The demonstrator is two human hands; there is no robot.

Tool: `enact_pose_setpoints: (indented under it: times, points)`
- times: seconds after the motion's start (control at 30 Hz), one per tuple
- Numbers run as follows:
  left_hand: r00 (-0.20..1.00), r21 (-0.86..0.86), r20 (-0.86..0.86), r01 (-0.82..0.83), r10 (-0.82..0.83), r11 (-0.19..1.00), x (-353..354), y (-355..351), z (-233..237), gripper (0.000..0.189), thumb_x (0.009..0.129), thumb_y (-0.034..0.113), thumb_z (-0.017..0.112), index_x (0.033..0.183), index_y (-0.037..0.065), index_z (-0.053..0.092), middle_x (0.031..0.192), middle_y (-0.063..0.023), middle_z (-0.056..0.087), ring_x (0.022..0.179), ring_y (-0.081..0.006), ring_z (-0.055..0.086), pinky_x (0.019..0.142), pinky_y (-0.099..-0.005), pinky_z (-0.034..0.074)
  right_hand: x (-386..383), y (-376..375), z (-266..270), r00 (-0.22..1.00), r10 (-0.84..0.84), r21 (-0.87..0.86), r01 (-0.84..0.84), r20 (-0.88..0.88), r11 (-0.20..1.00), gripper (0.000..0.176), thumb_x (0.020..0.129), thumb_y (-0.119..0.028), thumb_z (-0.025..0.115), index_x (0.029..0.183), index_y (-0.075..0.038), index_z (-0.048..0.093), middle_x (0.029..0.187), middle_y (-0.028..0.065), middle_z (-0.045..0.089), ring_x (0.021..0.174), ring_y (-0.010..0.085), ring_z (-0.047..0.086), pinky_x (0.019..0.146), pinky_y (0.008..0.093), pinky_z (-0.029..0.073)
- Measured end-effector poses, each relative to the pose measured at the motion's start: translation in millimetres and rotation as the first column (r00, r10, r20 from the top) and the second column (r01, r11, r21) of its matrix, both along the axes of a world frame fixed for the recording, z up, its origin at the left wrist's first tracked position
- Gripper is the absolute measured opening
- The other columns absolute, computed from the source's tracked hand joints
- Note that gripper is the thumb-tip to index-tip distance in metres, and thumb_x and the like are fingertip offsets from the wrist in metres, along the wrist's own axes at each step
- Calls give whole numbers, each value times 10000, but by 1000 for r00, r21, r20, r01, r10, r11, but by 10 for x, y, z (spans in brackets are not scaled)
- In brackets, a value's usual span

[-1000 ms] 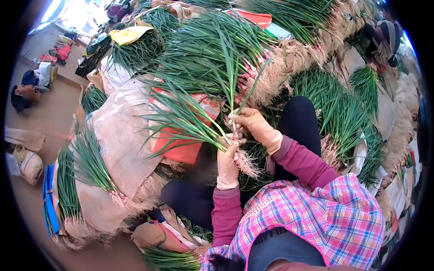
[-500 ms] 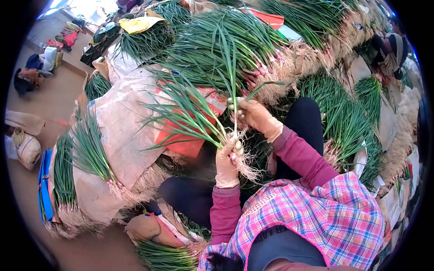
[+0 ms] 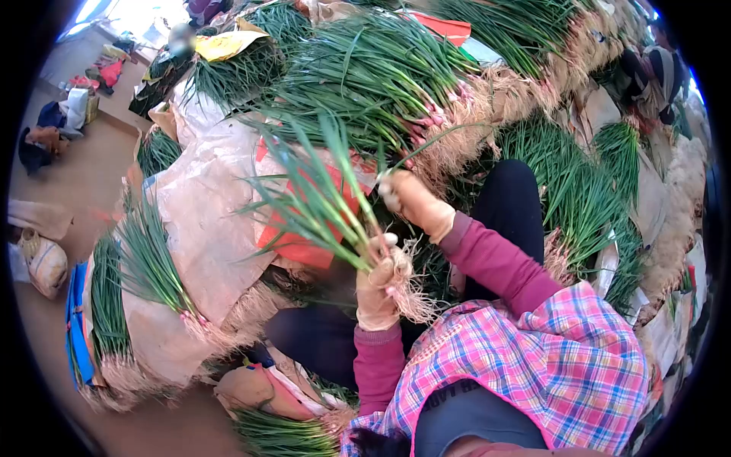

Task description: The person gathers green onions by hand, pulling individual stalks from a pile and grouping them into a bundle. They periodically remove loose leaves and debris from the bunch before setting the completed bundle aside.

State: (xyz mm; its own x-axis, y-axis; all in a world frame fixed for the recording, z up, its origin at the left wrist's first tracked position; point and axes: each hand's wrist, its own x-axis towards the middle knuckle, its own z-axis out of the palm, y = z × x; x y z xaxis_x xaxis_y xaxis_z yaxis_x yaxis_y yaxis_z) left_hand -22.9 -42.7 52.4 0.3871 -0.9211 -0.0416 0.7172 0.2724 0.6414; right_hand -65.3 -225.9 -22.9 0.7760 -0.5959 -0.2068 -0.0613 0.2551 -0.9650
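My left hand, in a tan glove, grips a small bunch of green onions. The bunch's leaves fan up to the left and its pale roots hang below my fist. My right hand, also gloved and blurred, is closed just above the bunch at the edge of a large pile of green onions. It pinches a single thin green onion that slants up to the right. My maroon sleeves and checked apron fill the lower right.
Bundled green onions with root ends lie all around: left, right, bottom. Beige sacks and an orange sheet lie under them. Another person sits at the top right. Bags rest on the floor at left.
My right hand has lowered slightly with its stalk. The bunch in my left hand has swung more upright, leaves blurred with motion. The view has shifted a little.
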Motion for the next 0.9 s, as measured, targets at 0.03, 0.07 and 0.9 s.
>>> enact_pose_setpoints:
  times: [0.03,0.07,0.9]
  points:
    - [993,66,75,-93,88,993,35,19,33,442,830,189,741,1175,-1,539,792,-89,593,553,-94,517,471,-142,392,-66,39,101,928,327,-43,-339,-180,940,215,967,-239,527,900,-49,603,657,7,558,515,145,538,468,268,451]
    - [984,18,113,-143,140,990,103,8,39,418,822,166,742,1155,5,547,826,-90,596,645,-114,563,463,-126,393,-243,-14,217,862,398,-192,-468,-313,863,224,954,-281,551,946,-69,622,724,21,613,594,159,587,531,292,477]
    - [966,348,123,-256,227,902,-103,-272,-473,168,855,-17,632,984,43,541,972,-123,654,727,-140,615,559,-227,477,144,18,223,942,-264,545,112,208,831,71,927,-81,581,961,-19,586,785,31,605,540,76,498,496,181,412]
